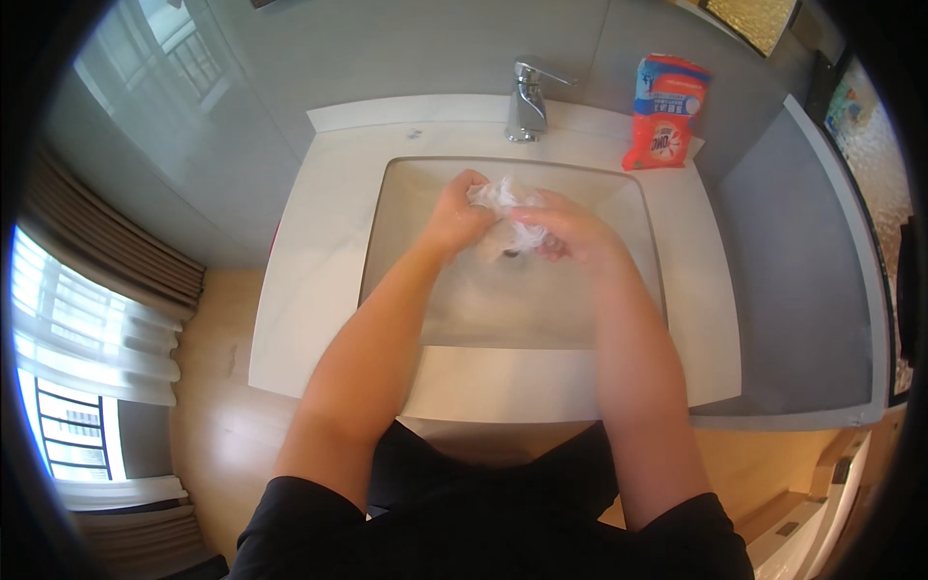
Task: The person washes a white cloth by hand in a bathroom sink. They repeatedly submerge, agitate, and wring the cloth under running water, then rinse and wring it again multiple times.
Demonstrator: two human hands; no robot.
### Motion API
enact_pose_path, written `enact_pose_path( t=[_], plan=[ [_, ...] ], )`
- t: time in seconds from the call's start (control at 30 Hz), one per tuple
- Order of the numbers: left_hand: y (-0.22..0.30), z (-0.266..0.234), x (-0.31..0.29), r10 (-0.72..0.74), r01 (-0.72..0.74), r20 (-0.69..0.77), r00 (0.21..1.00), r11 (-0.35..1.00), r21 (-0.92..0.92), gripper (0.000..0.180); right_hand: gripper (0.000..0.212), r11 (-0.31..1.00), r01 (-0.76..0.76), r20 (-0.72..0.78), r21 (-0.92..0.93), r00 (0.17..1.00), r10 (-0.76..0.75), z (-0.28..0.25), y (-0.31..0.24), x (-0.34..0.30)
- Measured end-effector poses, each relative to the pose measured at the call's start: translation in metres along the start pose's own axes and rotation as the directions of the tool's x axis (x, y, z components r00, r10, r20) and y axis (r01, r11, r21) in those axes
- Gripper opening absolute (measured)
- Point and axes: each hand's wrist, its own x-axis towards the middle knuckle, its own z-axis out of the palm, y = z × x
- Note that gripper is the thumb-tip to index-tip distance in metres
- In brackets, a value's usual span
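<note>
A bunched white cloth (505,198) is held over the sink basin (503,319), crumpled between my two hands. My left hand (460,215) has its fingers closed on the cloth's left side. On the other side, my right hand (568,227) grips the cloth with the thumb lying across it. Part of the dark drain (510,253) shows just below the cloth. Which cloth item it is cannot be made out from its folds. The fingertips are partly hidden by the fabric.
Behind the basin stands a chrome faucet (527,101), its lever pointing right. A red and blue detergent bag (665,114) stands upright at the counter's back right corner. White marbled counter (314,251) surrounds the sink. A grey partition (797,261) rises on the right; curtains (106,242) hang far left.
</note>
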Motion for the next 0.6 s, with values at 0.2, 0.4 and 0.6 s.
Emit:
enact_pose_path(
  t=[0.2,0.4,0.6],
  plan=[
    [-0.027,-0.010,0.017,0.174,-0.104,-0.083,0.981,0.838,0.535,0.043,0.044,0.953,-0.127,-0.204,-0.274,0.976,0.071,-0.016,0.014,0.014],
    [-0.007,-0.005,0.006,0.055,0.149,-0.244,0.968,0.657,0.739,0.053,0.034,0.961,-0.188,-0.403,-0.202,0.910,0.094,-0.020,0.038,0.036],
    [-0.018,0.003,0.003,0.155,-0.095,0.015,0.988,0.520,0.849,0.075,0.052,0.698,-0.108,-0.363,-0.708,0.903,-0.228,-0.020,0.058,0.063]
  ],
)
